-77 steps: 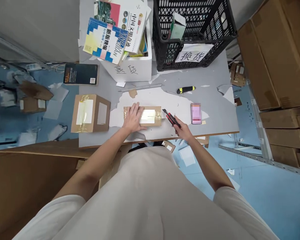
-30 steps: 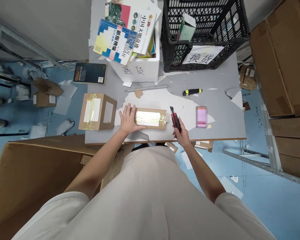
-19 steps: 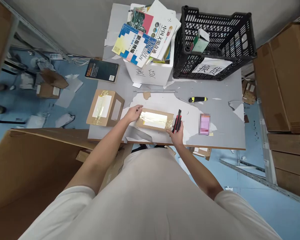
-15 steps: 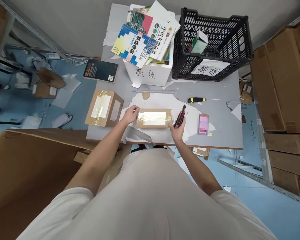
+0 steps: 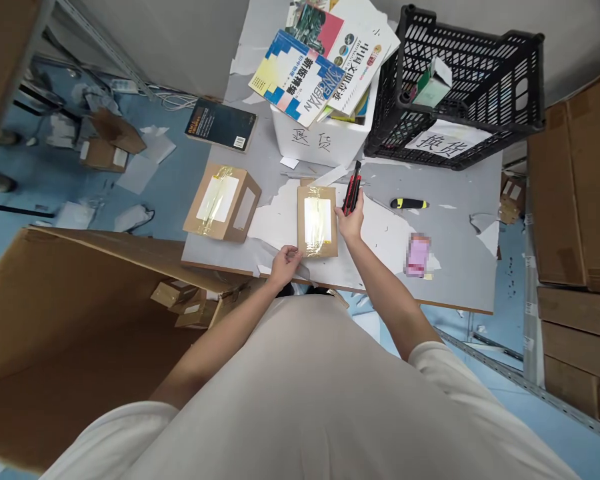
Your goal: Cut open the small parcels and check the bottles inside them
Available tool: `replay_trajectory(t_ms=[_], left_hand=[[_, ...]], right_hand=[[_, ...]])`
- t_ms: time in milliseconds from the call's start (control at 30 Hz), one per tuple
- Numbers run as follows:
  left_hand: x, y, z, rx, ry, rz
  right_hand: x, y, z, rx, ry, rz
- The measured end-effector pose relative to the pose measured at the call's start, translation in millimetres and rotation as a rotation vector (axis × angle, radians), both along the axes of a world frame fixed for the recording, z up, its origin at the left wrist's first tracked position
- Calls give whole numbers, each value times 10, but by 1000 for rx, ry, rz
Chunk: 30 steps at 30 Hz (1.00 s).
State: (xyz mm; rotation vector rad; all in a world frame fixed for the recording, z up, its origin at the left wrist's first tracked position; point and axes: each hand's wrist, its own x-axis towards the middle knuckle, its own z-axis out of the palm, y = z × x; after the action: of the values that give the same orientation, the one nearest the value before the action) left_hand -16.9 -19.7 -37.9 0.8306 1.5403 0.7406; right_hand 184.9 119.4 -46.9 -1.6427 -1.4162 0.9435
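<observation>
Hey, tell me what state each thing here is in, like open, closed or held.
Small box: taped closed
Bigger box: taped closed
Red and black cutter: held in the right hand, blade position unclear
Yellow and black tool: lying on the table
Dark book: closed
White bin: open, heaped with books
Black crate: open, green and white box inside
Large carton at left: open

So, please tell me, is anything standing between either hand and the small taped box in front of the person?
Nothing visible does. The left hand is at the near left corner of the small taped box; the right hand, holding the red-and-black cutter, has its thumb at the right edge.
</observation>
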Motion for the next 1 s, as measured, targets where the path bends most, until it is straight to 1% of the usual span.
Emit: replay_trajectory(t_ms=[100,167,233,300,400,467,500,533,567,633,700,767,833,867,933,1000], left_hand=[[-105,89,-9,48,151,-100],[-155,257,11,133,273,-171],[-164,549,48,241,367,-242],[-132,941,84,338,419,-303],[-47,1535,97,493,476,-395],[-9,1789,74,534,489,-449],[-8,1849,59,531,492,-448],[-25,1860,46,517,495,-424],[-60,1824,36,497,501,-384],[-175,1626,34,462,527,-289],[-315,1300,50,450,553,-224],[-422,907,70,431,584,-177],[-464,529,82,376,607,-148],[-461,372,87,339,615,-159],[-423,162,107,290,637,-183],[-369,116,153,338,723,-173]], right_hand=[[16,-125,70,-11,40,-151],[71,-314,142,-69,101,-183],[130,-610,209,-151,167,-235],[152,-972,253,-237,228,-298],[65,-1447,265,-333,380,-360],[-37,-1602,245,-382,498,-369],[-78,-1618,231,-386,541,-372],[-104,-1598,218,-373,565,-379],[-107,-1547,206,-346,571,-390],[-48,-1386,190,-270,549,-412],[71,-1189,182,-207,523,-397],[189,-989,177,-160,521,-355],[263,-809,173,-131,537,-311],[281,-734,171,-124,545,-291],[305,-636,175,-112,547,-263],[356,-634,197,-106,519,-243]])
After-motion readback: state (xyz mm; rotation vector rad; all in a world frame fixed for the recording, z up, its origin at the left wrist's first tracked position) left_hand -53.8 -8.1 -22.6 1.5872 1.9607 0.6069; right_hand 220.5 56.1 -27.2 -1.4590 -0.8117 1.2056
